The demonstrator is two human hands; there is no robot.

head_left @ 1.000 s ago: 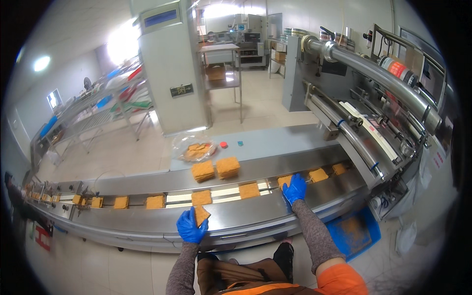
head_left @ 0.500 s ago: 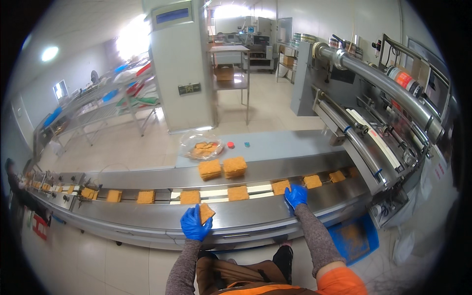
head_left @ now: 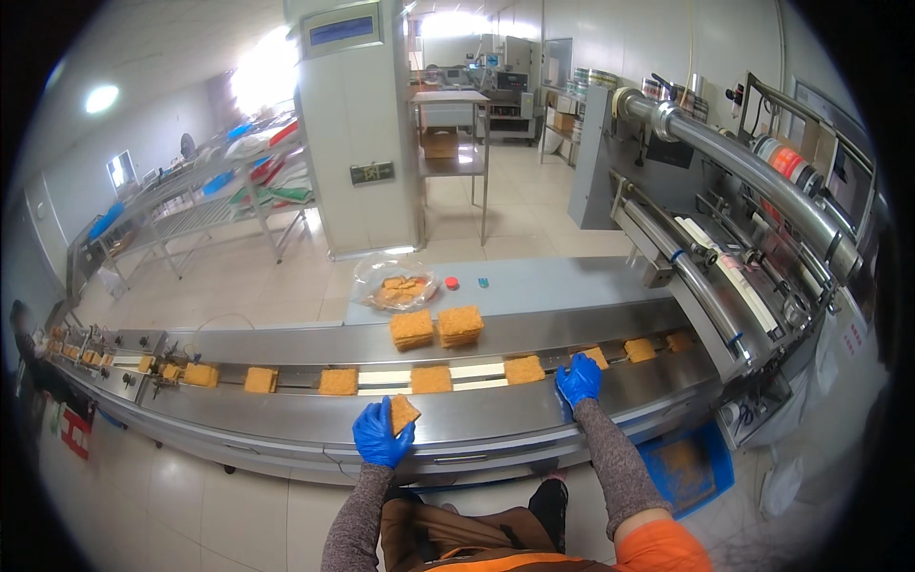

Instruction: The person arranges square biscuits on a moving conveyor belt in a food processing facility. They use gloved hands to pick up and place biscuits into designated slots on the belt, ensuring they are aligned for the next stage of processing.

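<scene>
The cracker row (head_left: 431,379) has shifted along the conveyor (head_left: 515,410) as your left hand (head_left: 381,435) holds a loose cracker (head_left: 404,415) by its front edge and your right hand (head_left: 578,379), grasp unclear, seemingly tends the row rightward, calling for light contact.

The left hand (head_left: 383,434) sits at 7 o'clock, its fingers and thumb closed in a grip facing about 1 o'clock. Its forearm, the left forearm (head_left: 355,520), rises nearly straight toward 12. At 4 o'clock the right hand (head_left: 579,381) reaches farther forward, back upward, finger bend unclear; the right forearm (head_left: 621,467) slants toward 11 o'clock.
</scene>
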